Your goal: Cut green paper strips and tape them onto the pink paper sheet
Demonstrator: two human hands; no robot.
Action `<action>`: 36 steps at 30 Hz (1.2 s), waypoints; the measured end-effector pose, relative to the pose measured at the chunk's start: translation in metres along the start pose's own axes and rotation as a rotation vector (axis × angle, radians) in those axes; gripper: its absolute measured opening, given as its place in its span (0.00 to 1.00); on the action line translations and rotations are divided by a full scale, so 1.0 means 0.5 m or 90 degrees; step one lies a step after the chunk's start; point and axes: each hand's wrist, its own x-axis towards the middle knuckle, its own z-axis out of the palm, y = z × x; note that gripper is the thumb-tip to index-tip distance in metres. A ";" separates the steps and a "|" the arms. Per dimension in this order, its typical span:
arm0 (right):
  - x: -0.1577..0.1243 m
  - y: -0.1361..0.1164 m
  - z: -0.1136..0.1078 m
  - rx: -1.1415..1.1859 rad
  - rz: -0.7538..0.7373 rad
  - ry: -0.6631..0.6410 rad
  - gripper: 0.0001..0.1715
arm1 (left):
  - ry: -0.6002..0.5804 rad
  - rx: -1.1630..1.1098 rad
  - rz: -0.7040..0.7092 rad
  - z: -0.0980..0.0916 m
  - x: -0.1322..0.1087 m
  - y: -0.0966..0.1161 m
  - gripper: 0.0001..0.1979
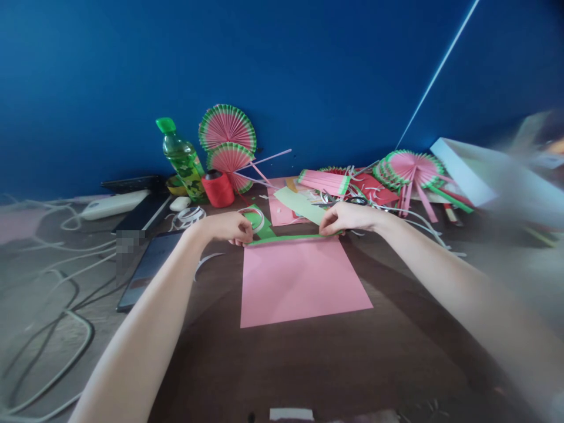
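Note:
A pink sheet of paper point(304, 282) lies flat on the dark table in front of me. Along its far edge runs a narrow green paper strip point(286, 238). My left hand point(233, 228) pinches the strip's left end, with the fingers closed. At the right end, my right hand point(341, 218) grips the strip between thumb and fingers. Just beyond my left hand are a roll of tape point(254, 221) and a piece of green paper point(267, 230). A pale green paper piece point(297, 204) lies beside my right hand.
Pink-and-green folded fans point(227, 126) lean on the blue wall, near a green bottle point(180, 155) and a red thread spool point(218, 189). More fans point(412, 167) and a white box point(467, 167) stand right. Cables point(83, 317) and a tablet point(150, 267) lie left.

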 end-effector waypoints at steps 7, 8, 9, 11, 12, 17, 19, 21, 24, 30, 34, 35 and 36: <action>0.004 0.005 0.005 -0.027 0.001 -0.031 0.13 | 0.016 0.104 0.013 0.004 0.012 -0.007 0.08; 0.006 0.006 0.006 -0.033 0.002 -0.035 0.13 | 0.018 0.108 0.013 0.005 0.014 -0.009 0.09; 0.007 0.008 0.007 -0.040 0.003 -0.036 0.13 | 0.020 0.111 0.013 0.006 0.015 -0.010 0.09; 0.010 0.011 0.007 -0.052 0.005 -0.036 0.14 | 0.026 0.114 0.014 0.007 0.018 -0.012 0.08; 0.011 0.011 0.007 -0.056 0.006 -0.035 0.14 | 0.030 0.116 0.014 0.008 0.018 -0.011 0.08; 0.010 0.009 0.007 -0.072 0.014 -0.025 0.15 | 0.043 0.143 -0.010 0.009 0.017 -0.006 0.07; 0.009 0.007 0.007 -0.080 0.013 -0.025 0.15 | 0.045 0.152 -0.008 0.009 0.017 -0.004 0.07; 0.009 0.005 0.007 -0.083 0.011 -0.028 0.15 | 0.045 0.159 -0.006 0.010 0.016 -0.002 0.07; 0.009 0.004 0.007 -0.082 0.004 -0.034 0.15 | 0.044 0.169 -0.018 0.010 0.014 0.002 0.08; 0.008 0.004 0.008 -0.077 0.011 -0.034 0.15 | 0.055 0.181 -0.030 0.012 0.014 0.004 0.07; 0.009 0.004 0.008 -0.082 0.014 -0.033 0.16 | 0.055 0.188 -0.032 0.013 0.014 0.006 0.07; 0.009 0.004 0.008 -0.084 0.014 -0.033 0.16 | 0.054 0.194 -0.035 0.013 0.013 0.007 0.07; 0.009 0.004 0.008 -0.085 0.012 -0.034 0.17 | 0.055 0.200 -0.039 0.013 0.013 0.009 0.08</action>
